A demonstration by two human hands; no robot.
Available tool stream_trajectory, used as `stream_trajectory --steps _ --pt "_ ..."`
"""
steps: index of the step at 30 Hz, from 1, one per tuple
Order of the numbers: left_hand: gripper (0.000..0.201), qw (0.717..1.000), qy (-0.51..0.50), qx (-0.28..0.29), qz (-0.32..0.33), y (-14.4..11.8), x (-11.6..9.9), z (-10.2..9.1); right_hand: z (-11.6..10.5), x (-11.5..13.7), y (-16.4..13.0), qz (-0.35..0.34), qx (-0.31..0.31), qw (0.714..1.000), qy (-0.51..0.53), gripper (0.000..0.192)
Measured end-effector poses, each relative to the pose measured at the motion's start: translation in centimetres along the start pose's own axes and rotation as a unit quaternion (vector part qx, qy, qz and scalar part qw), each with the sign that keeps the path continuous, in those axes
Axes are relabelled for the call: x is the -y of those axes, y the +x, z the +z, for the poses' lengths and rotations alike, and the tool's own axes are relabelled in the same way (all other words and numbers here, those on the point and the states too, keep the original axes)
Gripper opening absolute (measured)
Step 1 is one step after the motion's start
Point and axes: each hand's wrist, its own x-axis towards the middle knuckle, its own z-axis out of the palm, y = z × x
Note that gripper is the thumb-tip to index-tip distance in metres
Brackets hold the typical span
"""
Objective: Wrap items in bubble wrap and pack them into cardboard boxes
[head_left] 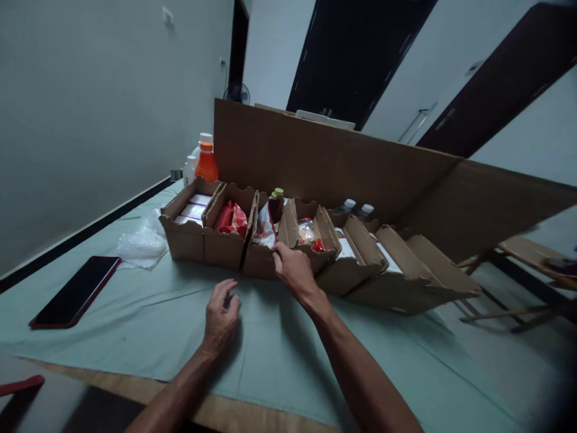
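- Right hand (pixel 294 272) rests at the front rim of the middle cardboard box (pixel 265 255), fingers curled on its edge; boxes already hold packets.
- Left hand (pixel 220 319) hovers at seven o'clock above the worktop (pixel 279 355), fingers loosely spread, holding nothing.

No legible text (packets and bottles blurred)

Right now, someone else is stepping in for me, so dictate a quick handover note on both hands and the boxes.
Left hand: empty, fingers curled, hovering over the green cloth just short of the boxes.
Right hand: fingers on the front wall of the third box in the row of cardboard boxes; whether it grips is unclear.
Boxes hold goods: white packs in the first, red packets in the second, a pouch and small bottle in the third.
An orange bottle stands behind the row; a phone lies at left.
Nothing is lifted out; both hands carry nothing.
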Motion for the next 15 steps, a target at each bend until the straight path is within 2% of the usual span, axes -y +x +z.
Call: stream_trajectory --steps 4,8,12,13,15 --pt "0.038 0.994 -0.023 -0.081 -0.069 1.0 0.3 -1.1 -0.6 -0.8 -8.4 -0.054 -0.010 0.998 0.043 0.022" --pt "0.046 0.984 -0.080 -0.108 -0.120 0.9 0.2 -2.4 -2.0 -1.4 -17.3 -0.135 -0.023 0.983 0.123 0.024" --pt "0.049 0.980 -0.117 -0.073 -0.144 0.0 -1.6 -4.2 -3.6 -3.8 -23.1 -0.167 0.021 0.970 0.176 0.023" --pt "0.049 0.980 -0.126 -0.052 -0.147 -0.3 -2.3 -4.6 -3.8 -4.9 -24.0 -0.164 0.013 0.968 0.188 0.024" --pt "0.050 0.978 -0.146 0.001 -0.150 -0.9 -3.5 -5.0 -3.7 -7.5 -25.6 -0.144 -0.050 0.966 0.208 0.030"
